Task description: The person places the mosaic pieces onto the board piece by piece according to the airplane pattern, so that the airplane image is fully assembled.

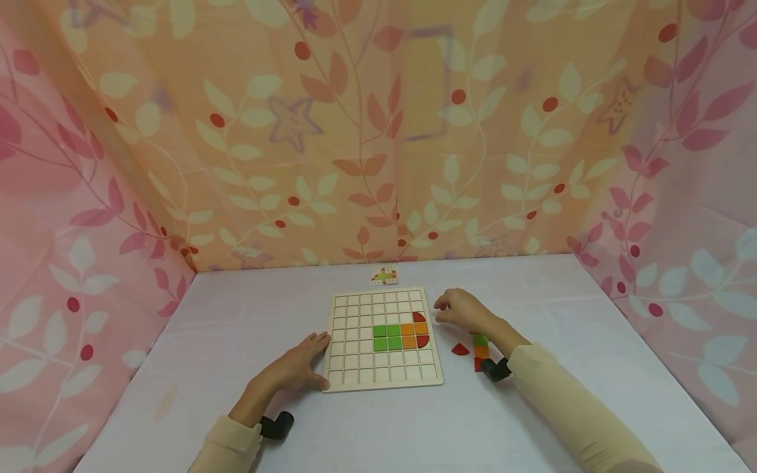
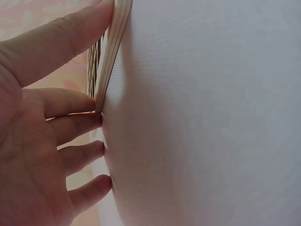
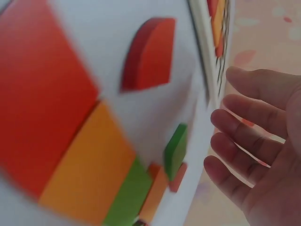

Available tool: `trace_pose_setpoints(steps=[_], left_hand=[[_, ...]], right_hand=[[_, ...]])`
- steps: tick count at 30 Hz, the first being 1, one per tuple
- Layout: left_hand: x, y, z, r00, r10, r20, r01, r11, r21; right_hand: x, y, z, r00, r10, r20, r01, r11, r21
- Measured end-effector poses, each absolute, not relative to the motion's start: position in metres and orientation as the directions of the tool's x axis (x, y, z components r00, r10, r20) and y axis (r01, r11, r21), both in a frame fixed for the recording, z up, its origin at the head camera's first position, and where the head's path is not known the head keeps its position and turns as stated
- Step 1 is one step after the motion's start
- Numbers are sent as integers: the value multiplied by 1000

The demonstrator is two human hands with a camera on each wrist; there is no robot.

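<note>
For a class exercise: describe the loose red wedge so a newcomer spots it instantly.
Find the gridded board on the white table. Between its right edge and the loose blocks lies the red wedge. Unlike the red pieces on the board, it lies apart from any other.

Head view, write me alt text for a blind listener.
A person's left hand touches the left edge of a gridded board bearing green, orange and red pieces; the right hand is just off its right edge. Loose pieces lie nearby; a picture card lies beyond the board.
</note>
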State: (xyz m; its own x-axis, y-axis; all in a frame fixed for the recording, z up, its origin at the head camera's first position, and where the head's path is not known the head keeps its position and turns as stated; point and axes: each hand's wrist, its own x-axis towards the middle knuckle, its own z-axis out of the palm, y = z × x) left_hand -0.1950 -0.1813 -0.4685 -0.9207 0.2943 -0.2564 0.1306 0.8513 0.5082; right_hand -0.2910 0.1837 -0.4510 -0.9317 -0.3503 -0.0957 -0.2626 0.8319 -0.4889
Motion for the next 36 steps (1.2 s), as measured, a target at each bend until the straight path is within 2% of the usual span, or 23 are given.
trace_pose_setpoints(steps=[3,14,36], left_hand=[[-196,-181,-468,-919,294,-265,128,854,504],[-196,-182,-468,-916,295,-272,126,855,504],[-195,-181,-466,-918,295,-265,128,852,507]], right_hand=[[-291,191,-456,-938,-329,-105,-244,847,-472],[-284,212,-460,-932,-351,-91,-300,887,-351],[-278,221,-457,-942,-318,-112,-274,915,-295]])
